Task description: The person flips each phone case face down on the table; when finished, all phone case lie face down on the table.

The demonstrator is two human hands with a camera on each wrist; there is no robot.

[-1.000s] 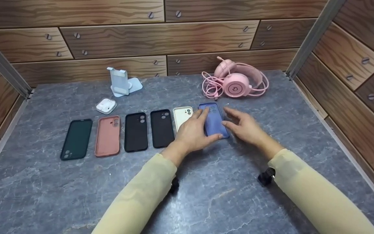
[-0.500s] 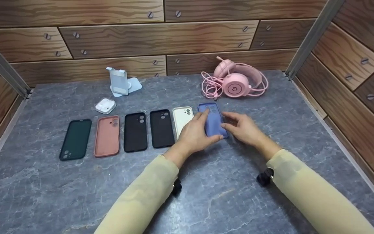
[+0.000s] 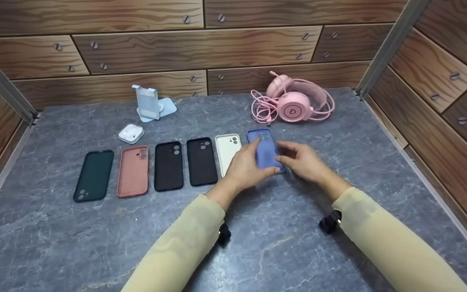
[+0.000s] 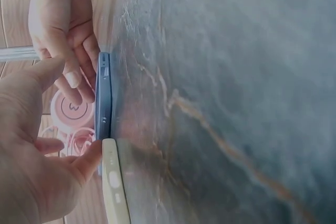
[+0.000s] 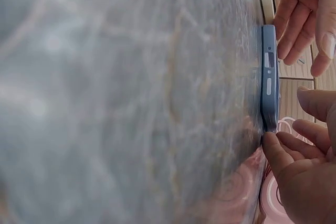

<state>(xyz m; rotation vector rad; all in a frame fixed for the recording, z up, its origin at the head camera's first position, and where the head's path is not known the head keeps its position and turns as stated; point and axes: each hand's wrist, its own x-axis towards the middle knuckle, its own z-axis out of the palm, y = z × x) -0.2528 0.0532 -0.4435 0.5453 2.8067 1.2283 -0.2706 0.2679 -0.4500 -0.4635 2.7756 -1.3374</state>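
A blue phone case [image 3: 266, 151] lies flat on the grey marbled table [image 3: 266, 243], at the right end of a row of cases. My left hand [image 3: 246, 164] lies against its left side, index fingertip [image 4: 94, 156] touching the edge and thumb by its near end. My right hand [image 3: 298, 159] sits at the right side, one fingertip [image 5: 271, 142] on the edge. Neither hand wraps round it. In the wrist views the blue case [image 4: 103, 98] [image 5: 269, 77] shows edge-on, flat on the table. A cream case [image 3: 226, 147] lies just left, partly hidden by my left hand.
Further left lie two black cases [image 3: 202, 160] [image 3: 168, 165], a salmon one [image 3: 133, 170] and a dark green one [image 3: 94, 174]. A white earbud box [image 3: 131, 133], a pale phone stand [image 3: 149, 103] and a pink headset [image 3: 296, 103] sit behind. Wood-look walls enclose three sides.
My right hand has moved left from open air to the blue case's right edge. The left hand and the case have barely shifted.
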